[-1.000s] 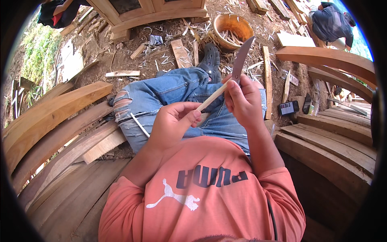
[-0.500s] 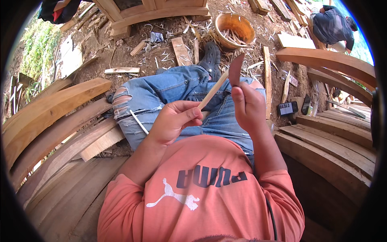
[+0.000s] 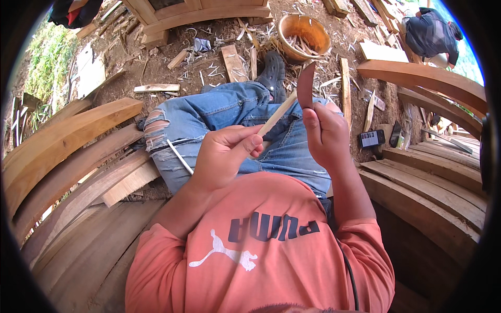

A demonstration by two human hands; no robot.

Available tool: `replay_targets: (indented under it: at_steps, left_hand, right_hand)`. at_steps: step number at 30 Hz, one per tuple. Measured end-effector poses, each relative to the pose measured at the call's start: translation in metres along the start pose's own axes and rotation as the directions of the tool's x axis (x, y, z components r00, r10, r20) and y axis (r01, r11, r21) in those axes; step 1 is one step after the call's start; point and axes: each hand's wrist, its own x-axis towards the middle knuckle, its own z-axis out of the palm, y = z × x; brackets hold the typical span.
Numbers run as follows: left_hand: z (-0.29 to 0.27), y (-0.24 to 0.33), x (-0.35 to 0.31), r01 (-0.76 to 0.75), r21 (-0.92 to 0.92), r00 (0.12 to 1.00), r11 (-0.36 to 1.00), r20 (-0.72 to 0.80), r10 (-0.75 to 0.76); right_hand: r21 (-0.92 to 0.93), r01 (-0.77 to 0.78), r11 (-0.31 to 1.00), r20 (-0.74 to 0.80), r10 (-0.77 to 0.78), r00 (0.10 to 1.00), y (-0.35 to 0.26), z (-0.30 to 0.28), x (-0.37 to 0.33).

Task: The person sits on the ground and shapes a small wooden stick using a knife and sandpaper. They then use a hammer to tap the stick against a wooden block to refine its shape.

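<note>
Left hand (image 3: 227,152) pinches a part-pared wooden stick (image 3: 278,113), right hand (image 3: 331,131) grips a curved knife (image 3: 306,88) near its far end; trimming appears unfinished, contact unclear.

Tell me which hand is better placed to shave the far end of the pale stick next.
The right hand, most likely: it grips the knife, whose blade stands close beside the far end of the pale stick. The left hand is busy pinching the stick nearer the body.

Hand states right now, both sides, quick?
Left hand: closed, pinching a pale wooden stick between thumb and fingers.
Right hand: closed, gripping a knife, its curved blade pointing away from the body.
</note>
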Motion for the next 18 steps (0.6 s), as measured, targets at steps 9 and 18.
replay_targets:
  at_steps: [9, 18]
  left_hand:
    - [0.008, 0.01, -0.002, -0.148, 0.255, 0.985, 0.956, -0.044, 0.165]
    - [0.009, 0.016, -0.002, -0.232, 0.437, 0.966, 0.869, -0.003, 0.259]
  right_hand:
    - [0.012, -0.005, 1.0, -0.052, 0.006, 0.999, -0.002, 0.001, 0.0]
    - [0.086, -0.038, 0.996, 0.053, 0.034, 0.998, -0.003, 0.01, -0.008]
